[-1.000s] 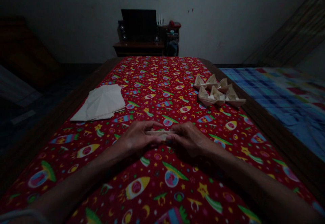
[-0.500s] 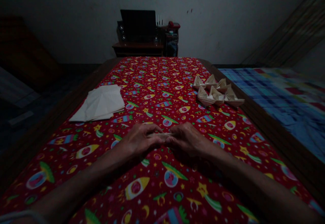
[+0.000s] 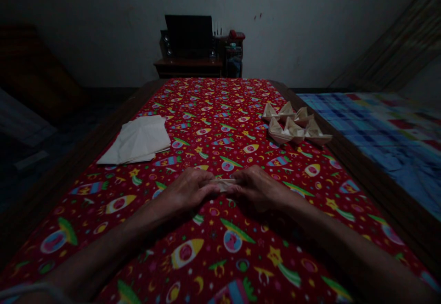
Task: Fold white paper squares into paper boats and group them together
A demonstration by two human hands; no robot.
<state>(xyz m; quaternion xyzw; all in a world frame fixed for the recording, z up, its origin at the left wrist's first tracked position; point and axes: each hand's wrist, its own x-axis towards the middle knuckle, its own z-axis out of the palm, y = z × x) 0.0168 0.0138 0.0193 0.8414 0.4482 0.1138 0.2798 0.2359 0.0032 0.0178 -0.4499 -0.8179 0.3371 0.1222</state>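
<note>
Fingers (image 3: 208,188) of left hand (image 3: 188,188) and right hand (image 3: 259,187) pinch nearly closed on folded paper (image 3: 225,185); uneven pull could tear it.

A narrow, pale beige piece of folded paper (image 3: 225,185) lies crosswise, its ends hidden in the fingers of the left hand (image 3: 189,187) and right hand (image 3: 259,187), roughly midway between the table's (image 3: 351,161) left and right edges; its finer creases are unclear.

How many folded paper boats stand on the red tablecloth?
6 paper boats, toward the red tablecloth's right edge: left, middle, right in a far row and likewise in a near row. Overlap could hide more.
</note>
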